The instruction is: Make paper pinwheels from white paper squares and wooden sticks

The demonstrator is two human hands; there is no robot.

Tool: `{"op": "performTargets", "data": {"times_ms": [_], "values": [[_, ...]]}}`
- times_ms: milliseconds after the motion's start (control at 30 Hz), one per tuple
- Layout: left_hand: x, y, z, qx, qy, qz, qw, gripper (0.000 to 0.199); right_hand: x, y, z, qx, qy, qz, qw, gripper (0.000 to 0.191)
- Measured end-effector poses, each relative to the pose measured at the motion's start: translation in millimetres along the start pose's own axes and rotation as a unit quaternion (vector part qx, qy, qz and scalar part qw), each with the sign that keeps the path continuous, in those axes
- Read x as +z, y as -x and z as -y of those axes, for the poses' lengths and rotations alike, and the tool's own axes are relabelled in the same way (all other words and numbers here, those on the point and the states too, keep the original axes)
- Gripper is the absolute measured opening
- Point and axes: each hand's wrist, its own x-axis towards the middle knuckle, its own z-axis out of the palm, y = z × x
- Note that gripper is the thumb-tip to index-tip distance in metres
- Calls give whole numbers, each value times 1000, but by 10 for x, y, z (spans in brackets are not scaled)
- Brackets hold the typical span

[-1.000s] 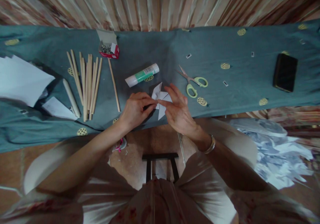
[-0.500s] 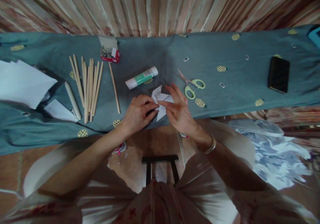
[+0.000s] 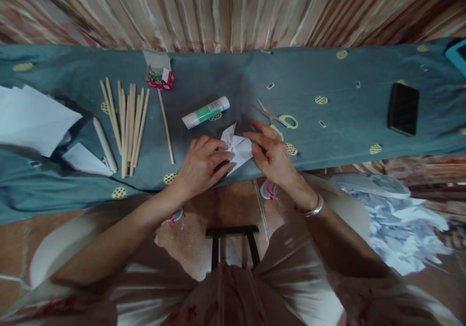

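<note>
A folded white paper piece (image 3: pixel 240 151) with pointed flaps lies near the table's front edge. My left hand (image 3: pixel 204 163) grips its left side, the fingertips pressed on the folds near the middle. At the right corner of the paper, my right hand (image 3: pixel 273 154) has its thumb and fingers closed on the edge. A white and green glue stick (image 3: pixel 206 112) lies just behind the paper. Scissors with light green handles (image 3: pixel 275 117) rest behind my right hand, which partly covers one handle loop.
Left of the hands are one wooden stick (image 3: pixel 166 127), several more sticks (image 3: pixel 131 127), a red box of pins (image 3: pixel 159 77), a grey-white rod (image 3: pixel 105 144) and white sheets (image 3: pixel 36 117). A black phone (image 3: pixel 404 109) lies far right; a bag of paper pieces (image 3: pixel 400 224) sits below.
My right hand has moved right, from the middle of the paper to its right corner, where a flap now lies spread out. My left hand holds nearly the same place.
</note>
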Motion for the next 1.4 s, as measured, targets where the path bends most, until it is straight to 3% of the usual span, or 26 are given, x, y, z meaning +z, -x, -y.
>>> {"op": "performTargets", "data": {"times_ms": [267,467,667,1200,1300,1400], "values": [[11,-4,-1,-4,12,12,1000,20,2,17,-3,3,-14,-16,1000,35],[27,30,9,-53,52,30,997,42,7,33,-25,22,-26,-23,999,33],[68,31,-43,-22,26,53,998,55,24,3,-42,39,-12,-33,999,13],[29,-18,-133,50,-39,47,997,23,-74,37,-91,44,-12,-42,998,9],[30,-16,-119,44,-26,47,998,21,-82,49,-110,43,-9,-39,998,3],[32,-2,-94,30,-6,41,999,22,-114,50,-135,40,-31,-34,998,13]]}}
